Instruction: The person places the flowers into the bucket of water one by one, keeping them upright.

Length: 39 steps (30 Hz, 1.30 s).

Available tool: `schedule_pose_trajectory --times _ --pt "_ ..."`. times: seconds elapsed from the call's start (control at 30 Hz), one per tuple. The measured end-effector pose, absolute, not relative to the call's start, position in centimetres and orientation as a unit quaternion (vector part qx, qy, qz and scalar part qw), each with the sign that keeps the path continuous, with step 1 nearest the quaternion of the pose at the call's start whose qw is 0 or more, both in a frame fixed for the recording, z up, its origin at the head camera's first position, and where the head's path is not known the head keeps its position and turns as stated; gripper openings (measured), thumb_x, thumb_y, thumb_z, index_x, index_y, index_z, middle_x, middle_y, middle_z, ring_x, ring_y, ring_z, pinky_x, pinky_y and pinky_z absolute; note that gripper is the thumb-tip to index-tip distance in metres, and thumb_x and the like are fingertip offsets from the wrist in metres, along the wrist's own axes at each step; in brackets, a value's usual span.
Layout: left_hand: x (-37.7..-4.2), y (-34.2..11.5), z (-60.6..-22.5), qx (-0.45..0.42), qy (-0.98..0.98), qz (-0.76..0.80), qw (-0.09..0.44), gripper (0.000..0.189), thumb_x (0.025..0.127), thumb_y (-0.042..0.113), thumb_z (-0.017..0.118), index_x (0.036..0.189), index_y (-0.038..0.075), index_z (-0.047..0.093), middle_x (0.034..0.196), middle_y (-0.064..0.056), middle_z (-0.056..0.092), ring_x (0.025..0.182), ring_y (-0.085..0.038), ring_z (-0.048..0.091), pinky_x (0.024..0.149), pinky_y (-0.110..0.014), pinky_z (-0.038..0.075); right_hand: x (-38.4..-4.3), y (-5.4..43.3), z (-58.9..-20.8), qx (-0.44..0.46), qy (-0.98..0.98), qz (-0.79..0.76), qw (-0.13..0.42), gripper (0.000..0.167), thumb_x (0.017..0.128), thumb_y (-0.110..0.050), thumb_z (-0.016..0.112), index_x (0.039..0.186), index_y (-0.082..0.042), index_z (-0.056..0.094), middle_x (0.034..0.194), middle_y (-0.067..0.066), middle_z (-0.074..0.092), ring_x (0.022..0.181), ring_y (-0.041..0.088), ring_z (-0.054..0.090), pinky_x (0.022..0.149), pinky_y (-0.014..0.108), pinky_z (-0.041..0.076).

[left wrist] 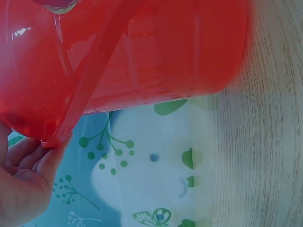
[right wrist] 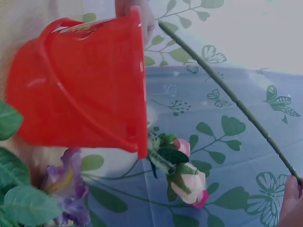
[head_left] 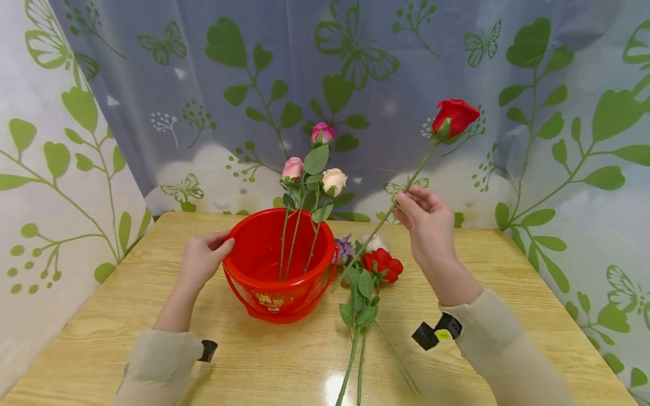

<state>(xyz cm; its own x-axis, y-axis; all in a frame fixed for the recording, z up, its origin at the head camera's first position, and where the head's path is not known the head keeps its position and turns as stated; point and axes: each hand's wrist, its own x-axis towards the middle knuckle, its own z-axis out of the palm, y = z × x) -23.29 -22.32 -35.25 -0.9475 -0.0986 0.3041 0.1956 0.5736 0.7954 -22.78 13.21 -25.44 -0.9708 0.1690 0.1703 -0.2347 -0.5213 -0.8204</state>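
A red plastic bucket (head_left: pixel 274 301) stands on the table, tilted slightly in view. My left hand (head_left: pixel 203 256) grips its left rim, thumb on the near side; the left wrist view shows the fingers at the bucket's handle joint (left wrist: pixel 52 142). Inside the bucket lean three artificial roses: a magenta rose (head_left: pixel 323 133), a pink rose (head_left: pixel 292 169) and a cream rose (head_left: pixel 334 181). To the right, my right hand (head_left: pixel 426 217) pinches the stem of a red rose (head_left: pixel 455 119). This rose is raised, bloom up and right, its bare stem (right wrist: pixel 232 97) slanting down toward the bucket.
Right of the bucket lie more artificial flowers: an open red flower (head_left: pixel 383 265), a purple flower (head_left: pixel 344 249) and a white bloom (head_left: pixel 377 243). Their green stems (head_left: pixel 355 349) reach toward the table's front edge. A patterned curtain (head_left: pixel 244 34) hangs behind the wooden table (head_left: pixel 101 338).
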Motion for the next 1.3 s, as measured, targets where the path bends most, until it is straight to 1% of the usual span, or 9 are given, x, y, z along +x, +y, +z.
schedule_pose_trajectory --times 0.2,0.37,0.67,0.8,0.9,0.97,1.07,1.2,1.3 --pt "-23.3 -22.4 -35.4 -0.025 -0.871 -0.467 0.154 0.036 0.087 0.015 0.054 0.116 -0.007 0.055 0.106 -0.023 0.059 0.095 -0.031 0.057 0.076 -0.038 0.049 -23.5 12.0 -24.8 0.037 -0.451 0.879 0.151 0.015 0.079 0.007 0.06 0.09 0.001 0.053 0.084 0.009 0.051 0.073 0.016 0.057 0.068 0.023 0.051" --pt "-23.2 -22.4 -35.4 -0.022 -0.872 -0.464 0.155 0.035 0.087 0.015 0.055 0.115 -0.006 0.056 0.105 -0.023 0.059 0.093 -0.03 0.058 0.075 -0.037 0.05 -24.0 11.0 -24.6 0.036 -0.464 0.871 0.155 0.013 0.08 0.006 0.059 0.089 0.0 0.052 0.082 0.008 0.052 0.073 0.015 0.057 0.068 0.024 0.051" --pt "-23.1 -22.4 -35.3 -0.022 -0.871 -0.466 0.155 0.035 0.087 0.014 0.055 0.115 -0.007 0.056 0.105 -0.023 0.059 0.093 -0.03 0.058 0.074 -0.037 0.05 -24.7 8.6 -25.3 0.031 -0.502 0.855 0.126 0.014 0.081 0.006 0.058 0.091 -0.002 0.053 0.083 0.007 0.052 0.073 0.015 0.059 0.074 0.027 0.05" --pt "-23.0 -22.3 -35.3 -0.022 -0.871 -0.465 0.155 0.035 0.087 0.014 0.055 0.115 -0.007 0.056 0.105 -0.023 0.059 0.093 -0.031 0.058 0.075 -0.038 0.05 -24.8 7.5 -25.9 0.045 -0.545 0.83 0.109 0.014 0.081 0.003 0.059 0.095 0.001 0.053 0.083 0.006 0.054 0.077 0.018 0.059 0.08 0.033 0.048" --pt "-23.0 -22.3 -35.2 -0.022 -0.871 -0.466 0.154 0.035 0.087 0.015 0.055 0.115 -0.007 0.056 0.105 -0.023 0.059 0.094 -0.031 0.058 0.075 -0.038 0.049 -24.8 6.7 -26.4 0.063 -0.583 0.804 0.097 0.021 0.082 0.002 0.059 0.102 0.007 0.052 0.085 0.006 0.054 0.079 0.018 0.059 0.081 0.035 0.047" --pt "-23.1 -22.3 -35.2 -0.024 -0.87 -0.467 0.156 0.035 0.087 0.014 0.055 0.115 -0.007 0.056 0.105 -0.023 0.059 0.094 -0.031 0.058 0.076 -0.039 0.049 -24.8 6.1 -26.7 0.074 -0.602 0.79 0.089 0.023 0.082 0.002 0.059 0.103 0.007 0.052 0.086 0.007 0.055 0.079 0.016 0.058 0.079 0.033 0.048" --pt "-23.1 -22.3 -35.2 -0.025 -0.869 -0.468 0.158 0.035 0.086 0.013 0.055 0.115 -0.007 0.056 0.105 -0.023 0.059 0.094 -0.031 0.057 0.076 -0.04 0.049 -24.8 5.4 -27.0 0.087 -0.622 0.775 0.073 0.023 0.082 0.002 0.059 0.103 0.007 0.052 0.086 0.006 0.055 0.083 0.021 0.059 0.079 0.033 0.048" --pt "-23.0 -22.2 -35.1 -0.025 -0.87 -0.466 0.16 0.034 0.087 0.013 0.055 0.114 -0.007 0.056 0.105 -0.023 0.059 0.095 -0.031 0.057 0.076 -0.039 0.049 -24.7 4.6 -27.5 0.105 -0.637 0.762 0.059 0.023 0.082 0.002 0.059 0.103 0.009 0.053 0.085 0.007 0.056 0.09 0.031 0.056 0.08 0.035 0.048" --pt "-23.0 -22.2 -35.0 -0.022 -0.869 -0.469 0.159 0.034 0.087 0.013 0.055 0.114 -0.008 0.056 0.106 -0.023 0.059 0.095 -0.031 0.057 0.077 -0.039 0.049 -24.7 4.1 -28.0 0.119 -0.652 0.747 0.05 0.022 0.082 0.001 0.06 0.102 0.008 0.054 0.086 0.007 0.057 0.086 0.026 0.057 0.079 0.036 0.048"
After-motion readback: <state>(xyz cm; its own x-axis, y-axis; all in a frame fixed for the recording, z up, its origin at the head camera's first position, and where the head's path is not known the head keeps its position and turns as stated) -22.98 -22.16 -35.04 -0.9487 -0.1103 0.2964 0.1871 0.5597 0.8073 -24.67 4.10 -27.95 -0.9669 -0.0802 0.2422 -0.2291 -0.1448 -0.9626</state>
